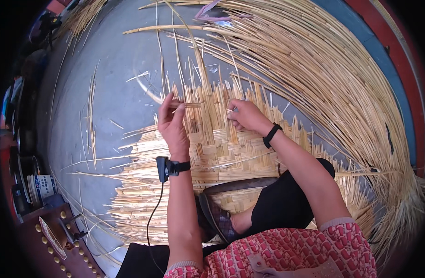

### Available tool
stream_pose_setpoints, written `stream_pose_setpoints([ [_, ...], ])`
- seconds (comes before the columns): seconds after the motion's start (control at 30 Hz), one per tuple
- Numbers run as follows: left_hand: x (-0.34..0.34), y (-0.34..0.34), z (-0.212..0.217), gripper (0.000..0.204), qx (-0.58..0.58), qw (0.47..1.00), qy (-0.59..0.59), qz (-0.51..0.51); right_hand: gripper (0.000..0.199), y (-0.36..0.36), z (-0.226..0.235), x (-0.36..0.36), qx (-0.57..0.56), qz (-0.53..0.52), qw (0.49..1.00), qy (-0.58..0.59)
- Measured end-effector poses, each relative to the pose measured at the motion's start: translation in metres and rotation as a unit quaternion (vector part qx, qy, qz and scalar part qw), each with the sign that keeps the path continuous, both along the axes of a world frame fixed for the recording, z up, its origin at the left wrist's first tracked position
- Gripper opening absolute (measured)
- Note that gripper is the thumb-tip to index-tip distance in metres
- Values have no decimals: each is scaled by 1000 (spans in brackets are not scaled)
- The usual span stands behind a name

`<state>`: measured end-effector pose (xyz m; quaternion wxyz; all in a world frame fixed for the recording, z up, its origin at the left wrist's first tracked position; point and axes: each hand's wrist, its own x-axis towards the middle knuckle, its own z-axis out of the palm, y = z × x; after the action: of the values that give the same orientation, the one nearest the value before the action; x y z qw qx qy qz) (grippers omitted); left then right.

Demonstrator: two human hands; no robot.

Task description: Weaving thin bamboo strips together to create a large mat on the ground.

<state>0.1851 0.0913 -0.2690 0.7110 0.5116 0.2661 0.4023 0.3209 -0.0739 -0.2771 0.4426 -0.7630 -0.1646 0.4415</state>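
A half-woven mat of split reeds [226, 150] lies on the floor in front of me, its loose reed ends fanning out at the far and left edges. At the mat's far part, my left hand [173, 123] is closed in a pinch on a reed strip [191, 105] that points right across the upright strips. A little to the right, my right hand [248, 116] is closed, thumb and forefinger pinching a pale strip end; most of that strip is hidden among the others. Several longer reeds [196, 51] stick out beyond the mat between the hands.
A large bundle of long reeds [314, 60] curves along the far and right side. Loose reeds [92, 116] lie on the grey floor [69, 134] at left. My shoe [222, 217] rests on the mat. At lower left stands a brown studded piece of furniture [55, 245].
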Motion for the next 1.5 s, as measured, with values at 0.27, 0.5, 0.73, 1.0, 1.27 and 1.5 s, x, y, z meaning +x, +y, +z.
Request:
stream_pose_setpoints([
  [0.27,-64,-31,-69,14,-46,984,145,92,12,-65,31,29,-148,264,930,-210],
  [0.5,-43,-56,-14,43,15,898,431,-83,17,-138,44,67,-189,144,945,-223],
  [0.73,-48,-12,-43,22,103,891,437,-70,26,-126,35,34,-207,302,744,-559],
  [1.0,-55,-1,-60,27,-257,962,95,14,19,-72,-10,4,-107,209,882,-409],
  [1.27,-13,-14,-46,26,-184,976,91,66,12,-74,12,24,-134,167,871,-442],
  [1.5,5,-3,-49,29,-286,950,114,54,14,-49,2,18,-124,186,879,-421],
])
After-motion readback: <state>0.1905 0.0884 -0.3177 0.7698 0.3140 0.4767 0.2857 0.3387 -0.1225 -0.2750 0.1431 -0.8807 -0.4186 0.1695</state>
